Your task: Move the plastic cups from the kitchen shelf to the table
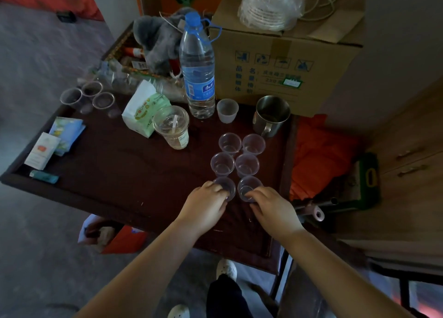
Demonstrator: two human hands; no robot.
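Observation:
Several small clear plastic cups stand upright in two columns on the dark brown table [124, 174]. My left hand [203, 207] is shut on the nearest left cup [226, 186]. My right hand [273, 210] is shut on the nearest right cup [248, 188]. Both held cups rest on the tabletop. Beyond them stand two middle cups [222, 164] [247, 165] and two far cups [229, 144] [253, 144]. Three more clear cups [92, 97] stand at the table's far left corner.
A water bottle [197, 71], a lidded drink cup [171, 126], a frosted cup [227, 110], a steel mug [271, 115], a tissue pack [143, 106] and a cardboard box [287, 61] crowd the far side. Packets [55, 142] and a lighter [44, 176] lie at left.

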